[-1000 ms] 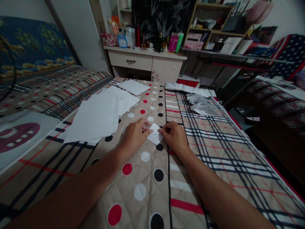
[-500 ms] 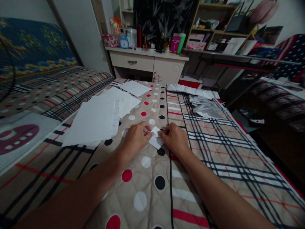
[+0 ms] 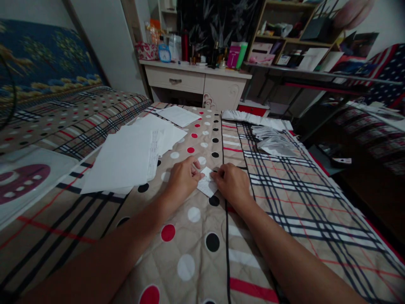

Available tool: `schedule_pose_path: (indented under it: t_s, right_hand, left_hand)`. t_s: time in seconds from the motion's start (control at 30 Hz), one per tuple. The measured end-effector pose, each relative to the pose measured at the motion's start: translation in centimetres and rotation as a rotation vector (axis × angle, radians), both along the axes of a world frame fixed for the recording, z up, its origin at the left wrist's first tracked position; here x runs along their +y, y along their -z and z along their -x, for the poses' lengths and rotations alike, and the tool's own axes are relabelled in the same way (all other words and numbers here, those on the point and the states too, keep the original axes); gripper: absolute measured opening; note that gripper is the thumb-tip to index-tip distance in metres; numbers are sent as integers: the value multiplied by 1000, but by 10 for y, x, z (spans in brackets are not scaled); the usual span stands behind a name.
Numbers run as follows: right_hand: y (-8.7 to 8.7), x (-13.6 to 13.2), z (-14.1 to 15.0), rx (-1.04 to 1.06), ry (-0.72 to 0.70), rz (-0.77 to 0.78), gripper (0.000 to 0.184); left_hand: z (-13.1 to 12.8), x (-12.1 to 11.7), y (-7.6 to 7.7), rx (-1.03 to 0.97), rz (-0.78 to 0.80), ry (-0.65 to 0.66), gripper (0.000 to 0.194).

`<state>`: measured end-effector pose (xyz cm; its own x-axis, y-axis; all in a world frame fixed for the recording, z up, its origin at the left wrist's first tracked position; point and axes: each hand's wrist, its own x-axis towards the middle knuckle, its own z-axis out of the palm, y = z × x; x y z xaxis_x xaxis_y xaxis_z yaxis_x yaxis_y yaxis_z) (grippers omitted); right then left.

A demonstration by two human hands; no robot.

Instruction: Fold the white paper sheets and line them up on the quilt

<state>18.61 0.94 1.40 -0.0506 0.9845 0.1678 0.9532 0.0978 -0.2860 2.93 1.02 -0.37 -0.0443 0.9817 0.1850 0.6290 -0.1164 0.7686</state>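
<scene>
A small folded piece of white paper (image 3: 208, 188) lies on the patterned bedspread (image 3: 196, 236) between my two hands. My left hand (image 3: 185, 175) pinches its left edge, thumb and fingers together. On the opposite side, my right hand (image 3: 232, 179) grips the right edge with curled fingers. The paper's lower corner points towards me and seems to bear faint print. The fingertips cover part of both side corners. To the left of my left hand lies a loose pile of white sheets (image 3: 122, 162), some with print along one edge.
Further back on the right are a fanned bunch of folded papers (image 3: 274, 141) and a long row of folded white paper (image 3: 256, 120). A clear plastic bag (image 3: 63, 158) with a purple print lies far left. A white dresser (image 3: 177, 78) stands beyond the bed.
My left fingers have shifted slightly on the paper, and its upper part looks a little more spread. My right hand has barely moved. The view has tilted slightly.
</scene>
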Motion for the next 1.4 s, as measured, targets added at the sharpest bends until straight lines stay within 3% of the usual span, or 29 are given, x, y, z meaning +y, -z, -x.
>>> schedule_pose_path:
  t_s: [0.33,0.57,0.73,0.9,1.1,1.3,1.4]
  right_hand:
    - [-2,6,-1,40,19,60,19]
    - [0,5,-2,87,40,61,20]
    - [3,3,-3,129,35,20,21]
    - [7,1,-3,152,-10,-57,21]
    - [12,1,-5,303,-24,-73,20]
    - [18,1,-6,960,-113,-25,26]
    - [14,0,-4,1144,-225,-3,34]
  left_hand:
    - [-2,1,1,130,8,4,16]
    - [-1,-8,-13,339,64,-22,16]
    - [1,-14,-17,479,77,-6,24]
    - [7,-17,-11,541,5,41,24]
    - [16,-10,-2,319,5,93,20]
    - [14,-1,4,-171,34,140,10]
    - [12,0,2,-262,-45,181,7]
